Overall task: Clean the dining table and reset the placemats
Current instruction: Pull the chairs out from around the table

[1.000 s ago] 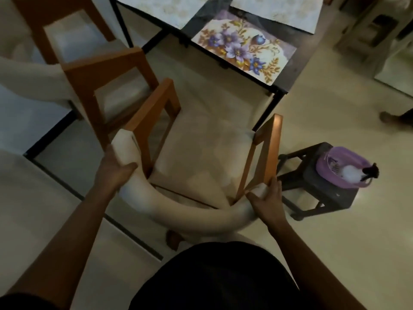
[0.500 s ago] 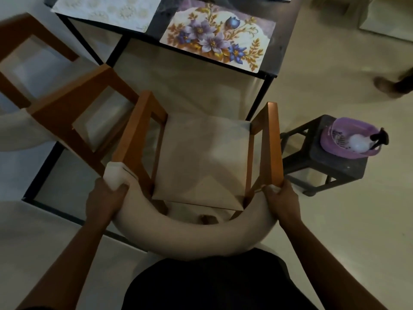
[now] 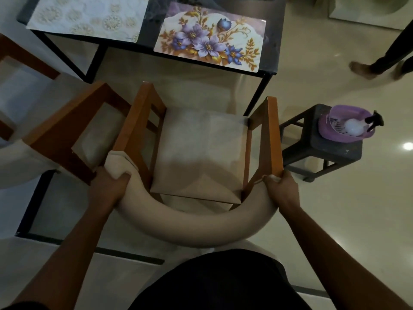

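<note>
The left hand (image 3: 107, 186) and right hand (image 3: 282, 189) each grip one end of the curved backrest (image 3: 190, 227). The chair (image 3: 201, 153), angled a second ago, now sits square to the worktop (image 3: 273, 41), below the floral placemat (image 3: 210, 41) at its near edge. Judgement: cleaning is finished and seating is being reset. The far worktop is cut off.

A dark dining table (image 3: 273, 41) on thin black legs stands on a pale, glossy floor (image 3: 335, 220). Two mats lie flat on its top, side by side. The cream placemat (image 3: 89, 16) with a lacy pattern is on the left, and the floral placemat (image 3: 210, 36) with purple blooms is on the right. On the floor stand a wooden chair (image 3: 201, 153) facing the table, a second chair (image 3: 73, 130) to its left, and a small dark stool (image 3: 330, 153) to its right. The stool carries a purple basin (image 3: 342, 137) holding what looks like a white spray bottle (image 3: 355, 128).
</note>
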`<state>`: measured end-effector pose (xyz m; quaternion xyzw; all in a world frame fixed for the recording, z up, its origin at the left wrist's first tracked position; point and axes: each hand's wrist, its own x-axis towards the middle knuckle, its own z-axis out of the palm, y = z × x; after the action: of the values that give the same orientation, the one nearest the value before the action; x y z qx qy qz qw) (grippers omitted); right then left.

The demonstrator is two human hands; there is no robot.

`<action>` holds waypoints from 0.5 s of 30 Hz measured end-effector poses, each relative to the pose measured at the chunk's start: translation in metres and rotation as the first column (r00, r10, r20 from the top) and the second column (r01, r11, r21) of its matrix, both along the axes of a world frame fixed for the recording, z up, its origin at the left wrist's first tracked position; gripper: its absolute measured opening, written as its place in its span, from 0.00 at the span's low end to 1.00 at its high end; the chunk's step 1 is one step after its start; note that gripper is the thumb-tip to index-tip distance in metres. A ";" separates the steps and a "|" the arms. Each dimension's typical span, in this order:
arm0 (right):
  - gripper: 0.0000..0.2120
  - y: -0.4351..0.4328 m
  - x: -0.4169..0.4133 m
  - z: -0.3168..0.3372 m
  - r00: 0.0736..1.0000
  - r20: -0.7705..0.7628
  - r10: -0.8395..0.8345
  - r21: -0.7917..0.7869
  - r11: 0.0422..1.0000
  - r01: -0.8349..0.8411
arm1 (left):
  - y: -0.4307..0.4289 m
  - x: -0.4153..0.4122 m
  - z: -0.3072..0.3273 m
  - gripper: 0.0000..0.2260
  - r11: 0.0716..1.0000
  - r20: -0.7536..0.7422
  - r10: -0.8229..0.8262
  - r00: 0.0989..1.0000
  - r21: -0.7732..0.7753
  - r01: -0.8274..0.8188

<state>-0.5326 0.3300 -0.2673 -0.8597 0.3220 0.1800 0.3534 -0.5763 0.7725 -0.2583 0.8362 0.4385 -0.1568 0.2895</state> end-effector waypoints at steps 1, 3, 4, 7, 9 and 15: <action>0.25 0.002 0.001 0.000 1.000 0.000 0.002 -0.012 1.000 -0.002 | 0.003 0.003 -0.001 0.37 1.000 -0.005 -0.006 1.000 0.000 0.006; 0.25 0.010 0.002 0.001 1.000 0.004 0.003 -0.032 0.999 -0.003 | 0.009 0.010 0.001 0.35 1.000 -0.023 -0.021 1.000 0.011 0.022; 0.25 0.014 0.001 0.001 1.000 0.006 -0.002 -0.035 0.999 0.002 | 0.011 0.013 0.002 0.33 1.000 -0.027 -0.016 0.999 0.009 0.017; 0.24 0.023 0.000 -0.001 1.000 0.002 -0.018 -0.025 1.000 0.018 | 0.012 0.022 0.009 0.29 1.000 -0.029 -0.018 0.999 0.012 0.018; 0.24 0.028 0.000 0.000 1.000 0.000 -0.016 -0.020 1.000 0.016 | 0.011 0.026 0.018 0.28 1.000 -0.032 0.003 0.999 0.004 -0.003; 0.23 0.031 0.001 0.004 1.000 -0.013 0.000 0.001 1.000 0.000 | 0.018 0.024 0.025 0.28 0.999 0.055 -0.019 0.998 -0.031 0.021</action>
<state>-0.5312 0.3614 -0.2635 -0.8582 0.3243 0.1856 0.3519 -0.5522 0.7907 -0.2334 0.8399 0.4195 -0.1437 0.3131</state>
